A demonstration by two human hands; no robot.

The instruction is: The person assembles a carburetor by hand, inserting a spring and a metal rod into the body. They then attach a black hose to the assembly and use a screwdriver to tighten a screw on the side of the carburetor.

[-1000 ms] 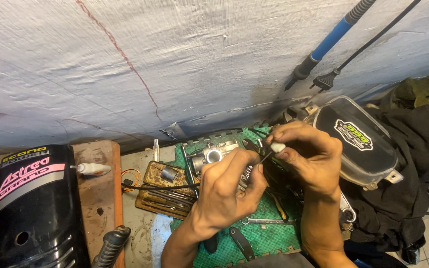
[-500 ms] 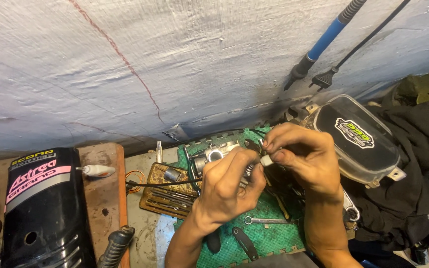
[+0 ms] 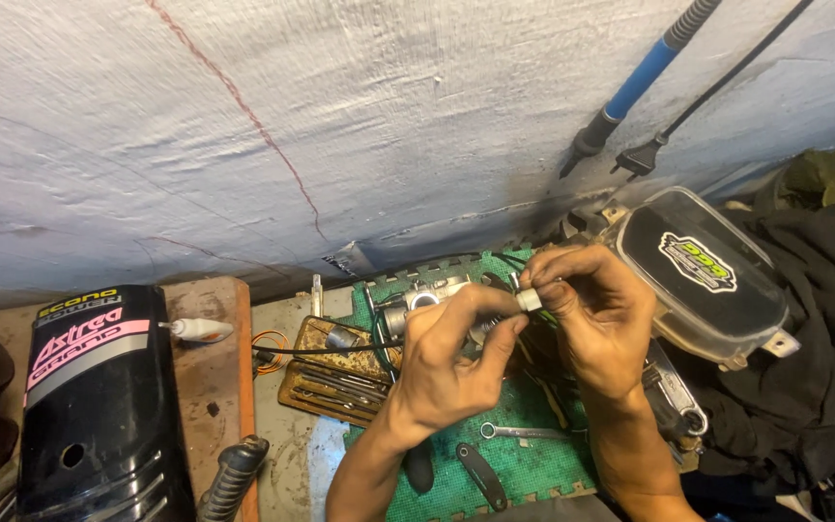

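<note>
My left hand (image 3: 451,358) and my right hand (image 3: 596,314) meet over a green foam mat (image 3: 524,464). Between the right thumb and fingers I pinch a small white plug connector (image 3: 530,300) with wires. The left fingertips close on the wires and a small part right beside it. A black wire (image 3: 340,348) runs left from the left hand. Just behind the hands lies a grey metal engine part (image 3: 417,300). What sits under the palms is hidden.
A black motorcycle cover (image 3: 89,406) rests on a wooden board (image 3: 210,377) at left. A tray of tools (image 3: 326,382), a small spanner (image 3: 519,432), a black-handled tool (image 3: 480,474), a clear-lidded instrument housing (image 3: 703,271) and dark cloth (image 3: 804,387) surround the mat. A blue-handled soldering iron (image 3: 640,82) hangs on the wall.
The hands stay together on the connector with small finger shifts. The view has drifted slightly, so the black cover sits a little further right.
</note>
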